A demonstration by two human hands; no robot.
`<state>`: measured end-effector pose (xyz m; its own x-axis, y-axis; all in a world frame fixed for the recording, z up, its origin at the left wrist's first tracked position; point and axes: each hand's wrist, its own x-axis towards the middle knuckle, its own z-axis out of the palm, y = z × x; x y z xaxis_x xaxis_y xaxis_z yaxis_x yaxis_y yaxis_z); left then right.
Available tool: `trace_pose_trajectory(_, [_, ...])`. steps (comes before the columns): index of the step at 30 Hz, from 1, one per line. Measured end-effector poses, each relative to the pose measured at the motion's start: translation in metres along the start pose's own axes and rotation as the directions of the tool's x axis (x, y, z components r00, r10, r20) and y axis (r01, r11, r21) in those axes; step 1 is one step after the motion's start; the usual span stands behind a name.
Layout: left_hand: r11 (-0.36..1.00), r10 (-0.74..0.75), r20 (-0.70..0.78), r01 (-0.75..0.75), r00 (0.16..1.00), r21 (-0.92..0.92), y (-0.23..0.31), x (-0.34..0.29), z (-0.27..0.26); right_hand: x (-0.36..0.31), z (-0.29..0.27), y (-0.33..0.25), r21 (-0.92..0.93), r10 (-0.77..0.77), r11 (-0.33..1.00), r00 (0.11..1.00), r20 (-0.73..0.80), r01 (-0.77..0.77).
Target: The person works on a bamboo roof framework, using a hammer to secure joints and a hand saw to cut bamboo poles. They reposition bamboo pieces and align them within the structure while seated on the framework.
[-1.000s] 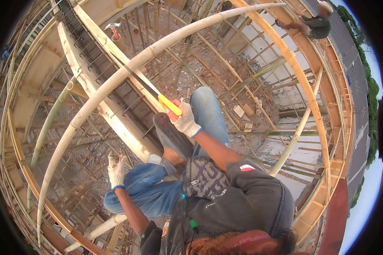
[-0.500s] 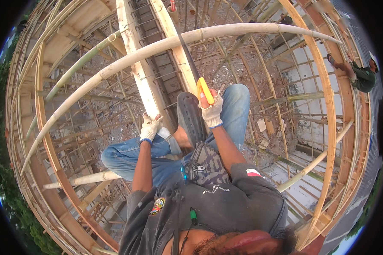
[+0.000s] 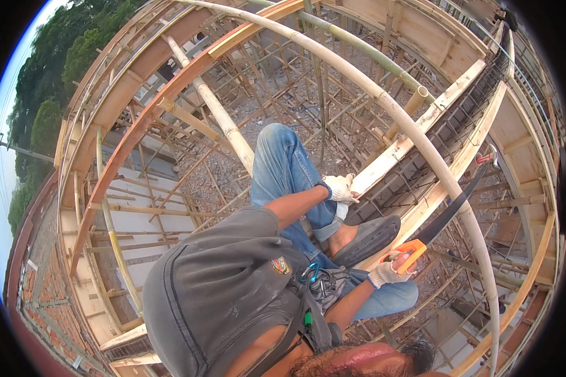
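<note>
1. Our view has swung left; our left hand point(image 3: 341, 188) has reached the left plank's point(image 3: 382, 165) near end; its grip we cannot tell.
2. So our right hand point(image 3: 387, 273) alone stays clamped on the saw point(image 3: 434, 226), beside the right plank's point(image 3: 421, 206) edge.

Formwork trough point(image 3: 414, 215), pale timber boards point(image 3: 387, 166) as sides, steel reinforcing bars point(image 3: 415, 164) lying between, dark grey shoe point(image 3: 372, 242) at near end.

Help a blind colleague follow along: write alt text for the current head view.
A seated person grips an orange-handled saw in the gloved right hand; the gloved left hand is at the near end of a pale timber, amid bamboo poles.
</note>
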<state>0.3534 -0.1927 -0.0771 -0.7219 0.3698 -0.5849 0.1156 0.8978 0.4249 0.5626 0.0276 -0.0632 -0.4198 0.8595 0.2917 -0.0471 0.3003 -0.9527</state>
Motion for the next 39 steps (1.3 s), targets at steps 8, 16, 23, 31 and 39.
trace_pose_trajectory(8, [0.999,0.012,0.021,-0.011,1.000,-0.041,0.010,0.000,0.001,0.033,0.012,0.021,-0.014,0.160,0.987,0.987,-0.023,-0.160])
trace_pose_trajectory(16, [0.999,0.032,0.049,-0.031,0.998,-0.017,0.008,0.006,-0.003,0.034,0.012,0.040,0.105,0.231,0.966,0.971,0.067,-0.237])
trace_pose_trajectory(23, [0.999,0.001,0.104,-0.004,0.995,0.033,0.019,0.005,-0.016,0.031,0.014,0.026,-0.002,0.018,1.000,1.000,0.007,-0.018])
trace_pose_trajectory(31, [0.997,0.016,0.083,-0.023,0.996,0.073,0.013,0.013,-0.006,0.023,0.018,0.023,-0.060,0.134,0.990,0.989,0.058,-0.131])
trace_pose_trajectory(39, [0.997,-0.029,0.139,0.019,0.990,0.069,0.014,0.011,-0.013,0.020,0.038,0.002,-0.179,0.101,0.979,0.995,0.007,-0.099])
